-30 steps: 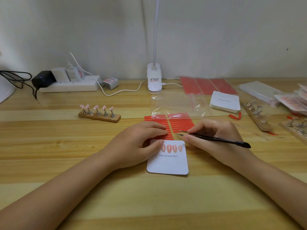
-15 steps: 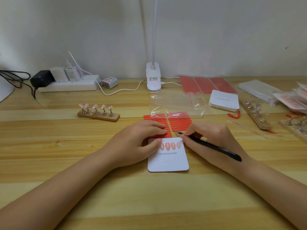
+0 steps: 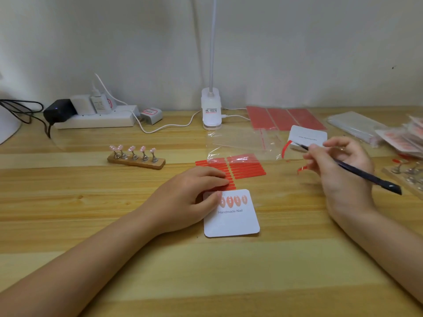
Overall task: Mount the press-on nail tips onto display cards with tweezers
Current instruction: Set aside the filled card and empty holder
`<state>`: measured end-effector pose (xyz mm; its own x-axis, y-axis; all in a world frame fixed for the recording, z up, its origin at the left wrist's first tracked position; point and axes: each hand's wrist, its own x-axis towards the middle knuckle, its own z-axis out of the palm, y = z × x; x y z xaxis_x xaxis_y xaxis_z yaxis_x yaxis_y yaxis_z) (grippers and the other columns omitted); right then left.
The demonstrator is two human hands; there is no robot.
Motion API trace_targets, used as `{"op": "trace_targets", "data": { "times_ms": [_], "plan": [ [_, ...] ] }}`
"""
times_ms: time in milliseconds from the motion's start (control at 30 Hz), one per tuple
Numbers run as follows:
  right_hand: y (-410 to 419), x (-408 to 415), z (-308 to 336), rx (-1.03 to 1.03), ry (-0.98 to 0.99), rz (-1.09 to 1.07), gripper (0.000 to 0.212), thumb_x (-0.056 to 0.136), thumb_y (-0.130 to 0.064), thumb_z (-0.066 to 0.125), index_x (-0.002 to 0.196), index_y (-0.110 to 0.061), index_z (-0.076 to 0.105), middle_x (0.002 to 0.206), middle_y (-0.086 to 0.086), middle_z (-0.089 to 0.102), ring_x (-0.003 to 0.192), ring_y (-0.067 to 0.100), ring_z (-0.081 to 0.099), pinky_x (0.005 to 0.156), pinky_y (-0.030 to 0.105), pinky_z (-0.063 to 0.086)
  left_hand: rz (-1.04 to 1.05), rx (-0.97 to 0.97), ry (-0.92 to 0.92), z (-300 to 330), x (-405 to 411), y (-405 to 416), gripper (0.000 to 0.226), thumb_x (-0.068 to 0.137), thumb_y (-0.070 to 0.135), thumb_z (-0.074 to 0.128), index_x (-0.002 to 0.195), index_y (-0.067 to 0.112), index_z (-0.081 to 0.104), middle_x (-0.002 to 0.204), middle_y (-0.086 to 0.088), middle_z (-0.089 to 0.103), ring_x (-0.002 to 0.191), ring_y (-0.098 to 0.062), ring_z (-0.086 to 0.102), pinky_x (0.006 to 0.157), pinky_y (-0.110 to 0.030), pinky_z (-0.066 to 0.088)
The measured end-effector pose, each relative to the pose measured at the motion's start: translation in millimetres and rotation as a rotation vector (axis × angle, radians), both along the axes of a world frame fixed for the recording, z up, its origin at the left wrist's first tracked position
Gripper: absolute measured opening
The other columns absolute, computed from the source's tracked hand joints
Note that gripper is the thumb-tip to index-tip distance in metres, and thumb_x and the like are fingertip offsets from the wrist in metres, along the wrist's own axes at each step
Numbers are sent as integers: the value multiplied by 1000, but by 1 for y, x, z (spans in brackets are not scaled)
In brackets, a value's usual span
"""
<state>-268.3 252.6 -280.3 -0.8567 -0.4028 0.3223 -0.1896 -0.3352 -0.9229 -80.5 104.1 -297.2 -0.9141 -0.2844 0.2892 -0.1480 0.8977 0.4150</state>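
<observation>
Pale striped wooden tabletop point(image 3: 114, 271) fills my view, backed by a plain white wall. My left hand point(image 3: 187, 197) rests near the middle, fingers laid flat on the sheet of red adhesive strips point(image 3: 248, 169) and thumb pressing the upper left corner of the white square display card printed "Handmade Nail" point(image 3: 231, 221). Four peach press-on nail tips point(image 3: 233, 200) sit in a row along the card's top edge, just beside my thumb. My right hand point(image 3: 343, 175) is raised to the right, well apart from the card, fingers curled round the slim black tweezers point(image 3: 366, 175); a curled red backing strip point(image 3: 285, 148) hangs from their tip over the clear plastic bag point(image 3: 240, 143). A wooden stand bearing five pink nail tips point(image 3: 136, 156) lies to the left, with bare wood between it and my left hand. Broad bare table lies near me, below the card. Along the far edge stand a white power strip point(image 3: 96, 120) and a white clip lamp base point(image 3: 211, 110); a stack of white cards point(image 3: 309, 137) lies behind my right hand.
</observation>
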Motion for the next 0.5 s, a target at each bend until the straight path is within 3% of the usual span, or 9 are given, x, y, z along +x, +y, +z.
{"op": "trace_targets", "data": {
  "times_ms": [100,200,300,400,500],
  "plan": [
    [1,-1,1,3,24,-64,26,87,-2,59,78,-23,47,58,-7,65,53,1,58,56,17,48,-7,-8,40,-1,-1,0,30,93,23,50,121,19,62,126,11,54,117,5,39,94,-9,31],
    [1,8,1,44,190,-21,26,86,-3,60,77,-24,48,64,-6,62,58,-1,61,57,12,47,-18,-16,87,3,-1,2,34,90,31,48,113,14,66,117,7,59,113,-2,47,94,-21,38],
    [3,20,-1,66,369,59,26,85,-2,62,76,-24,50,68,0,62,60,9,61,58,14,48,3,-44,183,9,0,3,35,87,38,47,95,11,69,98,3,63,95,-11,56,82,-33,45],
    [3,31,-4,91,566,106,26,83,0,64,76,-21,51,71,6,60,63,17,59,59,18,50,27,114,286,19,0,10,19,84,35,62,80,17,67,75,8,61,72,-3,52,68,-19,42],
    [1,36,-10,112,782,84,21,79,1,67,76,-15,54,66,0,59,63,10,58,62,15,49,50,479,264,29,-1,21,19,76,38,64,77,20,69,65,9,64,59,3,51,55,-8,38]
  ]
}}
